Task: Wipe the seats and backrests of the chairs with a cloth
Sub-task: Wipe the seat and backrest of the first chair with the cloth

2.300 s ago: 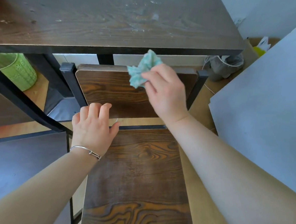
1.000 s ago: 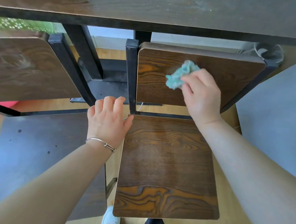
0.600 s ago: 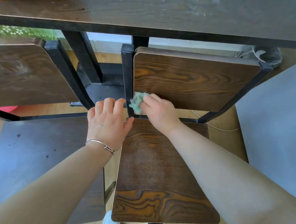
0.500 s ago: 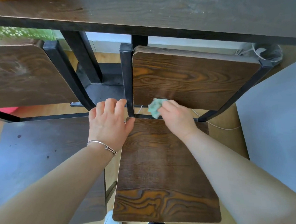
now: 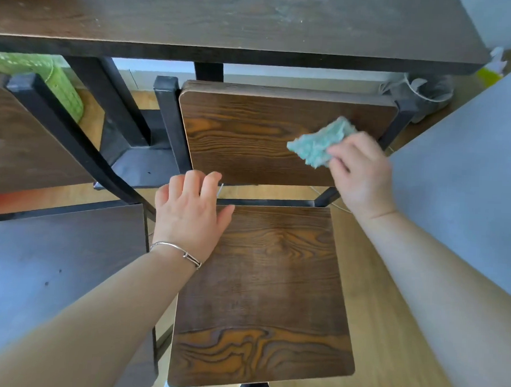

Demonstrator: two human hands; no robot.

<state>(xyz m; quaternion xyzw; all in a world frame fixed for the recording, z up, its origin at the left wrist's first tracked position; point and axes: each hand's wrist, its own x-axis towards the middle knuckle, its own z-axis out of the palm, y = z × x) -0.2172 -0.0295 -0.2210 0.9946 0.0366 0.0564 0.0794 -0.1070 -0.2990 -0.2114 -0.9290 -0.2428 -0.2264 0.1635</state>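
The backrest (image 5: 251, 134) stands just below the front edge of the table (image 5: 228, 20), held between 2 black posts (image 5: 169, 123). A gap between its lower edge and the back edge of the seat (image 5: 261, 282) shows floor (image 5: 389, 318) and a thin white cord (image 5: 220, 189). On the left a 2nd chair (image 5: 52, 271) stands close by, with only a narrow slot between the 2 seats. On the right the edge of a grey board (image 5: 471, 175) runs near the seat, with a strip of bare floor between them.

The right hand (image 5: 361, 175) pinches a bunched teal cloth (image 5: 319, 145) between thumb and fingers. It holds it against the right half of the backrest, near the right post. The hand and cloth are slightly blurred.

The left hand (image 5: 191, 213) lies palm down on the seat's back left corner with its fingers loosely spread. The fingertips reach past the back edge and the thumb lies on the wood. A thin bracelet (image 5: 180, 251) circles that wrist.

Under the table, a green basket (image 5: 61, 88) sits far left and a grey bin (image 5: 428, 93) far right. I cannot tell what is in either.
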